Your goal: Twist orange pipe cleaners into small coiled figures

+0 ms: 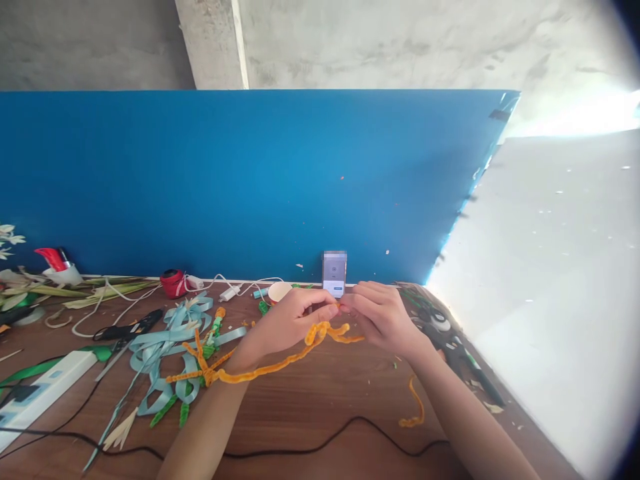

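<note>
Both hands meet above the middle of the table, fingertips close together. My left hand [293, 320] pinches an orange pipe cleaner [280, 365], whose long stem droops below it and hangs to the left over my forearm. At that left end the fuzzy wire branches into several short arms. Opposite, my right hand [383, 317] has its fingers closed on the same orange piece near a small loop. The exact pinch point is partly hidden by the fingers. A loose, bent orange pipe cleaner [414, 403] lies on the table below my right wrist.
A phone [334, 275] leans on the blue partition [250, 180]. Tangled light-blue ribbon [160, 347] and green fuzzy pieces lie at left, near a white power strip [45, 393]. A black cable [300, 452] crosses the front. Tools [445, 327] lie along the right edge.
</note>
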A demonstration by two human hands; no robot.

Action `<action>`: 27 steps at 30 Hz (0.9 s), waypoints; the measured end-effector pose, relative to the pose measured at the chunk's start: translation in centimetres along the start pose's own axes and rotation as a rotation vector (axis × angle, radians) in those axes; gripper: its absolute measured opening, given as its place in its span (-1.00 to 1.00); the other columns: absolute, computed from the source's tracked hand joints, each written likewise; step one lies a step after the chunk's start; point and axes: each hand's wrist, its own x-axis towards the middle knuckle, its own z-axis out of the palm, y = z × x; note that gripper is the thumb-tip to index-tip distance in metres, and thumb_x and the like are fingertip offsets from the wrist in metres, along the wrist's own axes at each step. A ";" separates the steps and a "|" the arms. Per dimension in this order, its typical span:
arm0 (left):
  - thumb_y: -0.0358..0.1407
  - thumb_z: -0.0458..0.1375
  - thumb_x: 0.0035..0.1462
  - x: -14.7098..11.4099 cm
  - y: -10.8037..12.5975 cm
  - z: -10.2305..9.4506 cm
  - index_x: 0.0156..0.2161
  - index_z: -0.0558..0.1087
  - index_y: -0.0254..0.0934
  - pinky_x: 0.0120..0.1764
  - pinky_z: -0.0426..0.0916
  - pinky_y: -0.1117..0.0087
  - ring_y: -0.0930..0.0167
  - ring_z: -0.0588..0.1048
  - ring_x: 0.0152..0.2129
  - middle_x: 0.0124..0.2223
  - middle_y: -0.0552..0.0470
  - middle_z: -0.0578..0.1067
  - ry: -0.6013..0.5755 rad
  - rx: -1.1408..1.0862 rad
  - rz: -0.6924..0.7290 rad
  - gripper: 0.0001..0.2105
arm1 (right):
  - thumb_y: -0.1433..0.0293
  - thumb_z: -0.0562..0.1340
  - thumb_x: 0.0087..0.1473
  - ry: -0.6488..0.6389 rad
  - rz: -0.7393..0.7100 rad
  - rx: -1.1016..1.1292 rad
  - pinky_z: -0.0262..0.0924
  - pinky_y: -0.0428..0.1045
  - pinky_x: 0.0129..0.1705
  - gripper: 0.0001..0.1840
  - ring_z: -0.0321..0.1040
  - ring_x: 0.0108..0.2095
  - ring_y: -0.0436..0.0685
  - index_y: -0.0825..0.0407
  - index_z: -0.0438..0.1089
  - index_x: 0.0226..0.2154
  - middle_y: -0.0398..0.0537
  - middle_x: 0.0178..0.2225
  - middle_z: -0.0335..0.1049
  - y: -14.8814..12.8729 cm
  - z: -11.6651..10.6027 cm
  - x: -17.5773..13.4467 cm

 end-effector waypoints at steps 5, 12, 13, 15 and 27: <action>-0.11 0.05 0.27 0.1 -0.1 0.0 -0.37 0.43 -0.32 -0.44 0.19 0.48 0.49 0.30 -0.48 -0.38 0.07 0.42 0.067 -0.118 -0.025 -0.68 | 0.46 0.11 0.31 0.001 0.043 0.022 0.03 -0.04 -0.35 -0.87 0.25 -0.43 0.02 0.03 0.37 -0.17 -0.10 -0.41 0.40 0.0 0.2 0.2; -0.08 0.10 0.22 0.2 -1.1 -0.1 -0.39 0.46 -0.30 -0.53 0.12 0.49 0.54 0.17 -0.62 -0.57 0.14 0.21 0.004 -0.530 -0.208 -0.68 | 0.54 0.08 0.29 0.061 -0.113 -0.317 -0.02 -0.01 -0.39 -0.75 0.27 -0.42 0.01 -0.01 0.35 -0.05 -0.07 -0.33 0.48 -0.1 -0.1 0.0; -0.06 0.09 0.22 0.2 -1.2 0.0 -0.37 0.47 -0.30 -0.54 0.12 0.49 0.54 0.16 -0.63 -0.59 0.14 0.19 -0.014 -0.550 -0.220 -0.66 | 0.54 0.09 0.29 0.071 -0.121 -0.338 -0.04 0.00 -0.40 -0.75 0.27 -0.43 0.01 -0.02 0.36 -0.06 -0.07 -0.34 0.48 -0.1 0.0 -0.1; -0.02 0.07 0.22 0.3 -1.4 0.2 -0.35 0.47 -0.31 -0.56 0.12 0.48 0.53 0.17 -0.64 -0.59 0.13 0.19 -0.042 -0.559 -0.234 -0.63 | 0.53 0.11 0.28 0.099 -0.140 -0.360 -0.06 0.01 -0.42 -0.78 0.26 -0.43 0.02 -0.03 0.37 -0.08 -0.08 -0.34 0.49 0.0 0.1 -0.2; -0.23 -0.04 0.40 0.2 -1.4 0.5 -0.26 0.50 -0.27 -0.22 0.23 0.36 0.43 0.44 -0.35 -0.31 0.03 0.56 0.218 0.518 0.302 -0.69 | 0.53 0.10 0.25 0.037 0.055 0.165 0.02 0.00 -0.37 -0.79 0.15 -0.42 0.05 0.03 0.44 -0.26 -0.09 -0.47 0.37 -0.1 -0.6 0.3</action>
